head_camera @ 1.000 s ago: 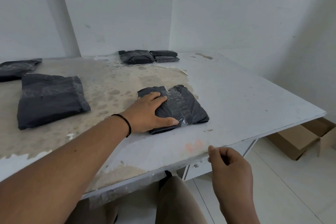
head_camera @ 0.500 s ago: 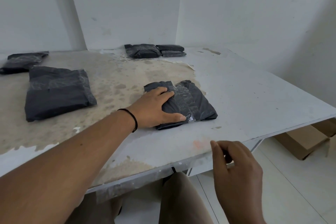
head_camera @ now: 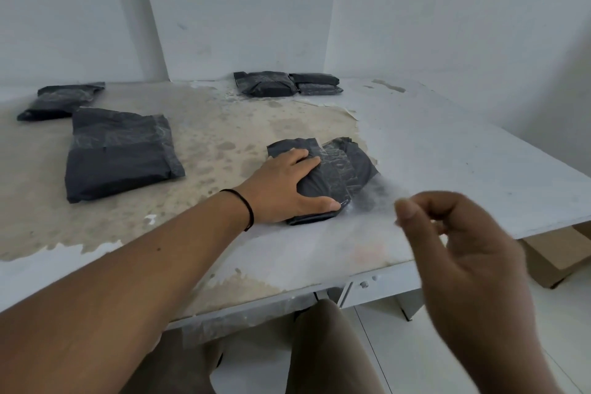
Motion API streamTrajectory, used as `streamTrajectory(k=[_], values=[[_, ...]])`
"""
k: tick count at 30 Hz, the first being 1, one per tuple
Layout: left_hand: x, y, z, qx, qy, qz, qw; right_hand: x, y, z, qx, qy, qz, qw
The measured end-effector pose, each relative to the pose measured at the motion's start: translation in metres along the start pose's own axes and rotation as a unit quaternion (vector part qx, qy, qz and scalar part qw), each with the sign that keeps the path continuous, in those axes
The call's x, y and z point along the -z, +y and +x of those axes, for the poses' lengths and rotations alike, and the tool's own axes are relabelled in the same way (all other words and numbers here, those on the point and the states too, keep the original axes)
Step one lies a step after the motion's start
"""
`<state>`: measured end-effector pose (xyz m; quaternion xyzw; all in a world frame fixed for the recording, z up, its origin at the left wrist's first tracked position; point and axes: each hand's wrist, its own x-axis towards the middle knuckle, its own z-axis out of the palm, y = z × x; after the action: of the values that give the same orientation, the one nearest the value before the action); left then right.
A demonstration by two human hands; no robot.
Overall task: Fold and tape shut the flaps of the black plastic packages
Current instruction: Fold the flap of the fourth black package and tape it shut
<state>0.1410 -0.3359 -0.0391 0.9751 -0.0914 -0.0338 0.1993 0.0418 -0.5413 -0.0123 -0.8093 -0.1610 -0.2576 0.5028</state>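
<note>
A single wide-angle view comes from a camera worn on the person's head, looking forward and down across a worn white table (head_camera: 447, 150) toward the room's corner, where two white walls meet. The left hand (head_camera: 281, 192) sits near the middle of the frame at arm's reach, while the right hand (head_camera: 463, 253) rises very close to the lens, large and blurred at lower right. The table's near edge and the person's knees fill the bottom. Straight lines bend slightly toward the frame's edges.
</note>
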Motion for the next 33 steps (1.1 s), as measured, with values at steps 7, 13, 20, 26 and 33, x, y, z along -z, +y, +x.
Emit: streamTrajectory(k=[7, 13, 20, 26, 33], values=[[-0.002, -0.012, 0.002, -0.045, 0.007, -0.055, 0.997, 0.026, 0.007, 0.079, -0.082, -0.109, 0.075, 0.988], [-0.009, -0.017, 0.005, -0.041, 0.033, -0.083, 0.995, 0.010, 0.032, 0.137, -0.089, -0.278, 0.110, 0.950], [-0.016, -0.018, 0.004, -0.053, 0.076, -0.044, 0.995, -0.018, 0.047, 0.162, -0.084, -0.384, 0.107, 0.913], [-0.020, -0.021, 0.003, -0.069, 0.097, -0.052, 0.992, -0.041, 0.064, 0.173, -0.098, -0.415, 0.080, 0.901], [-0.018, -0.018, 0.002, -0.060, 0.089, -0.041, 0.993, -0.049, 0.071, 0.185, -0.104, -0.444, 0.092, 0.885]])
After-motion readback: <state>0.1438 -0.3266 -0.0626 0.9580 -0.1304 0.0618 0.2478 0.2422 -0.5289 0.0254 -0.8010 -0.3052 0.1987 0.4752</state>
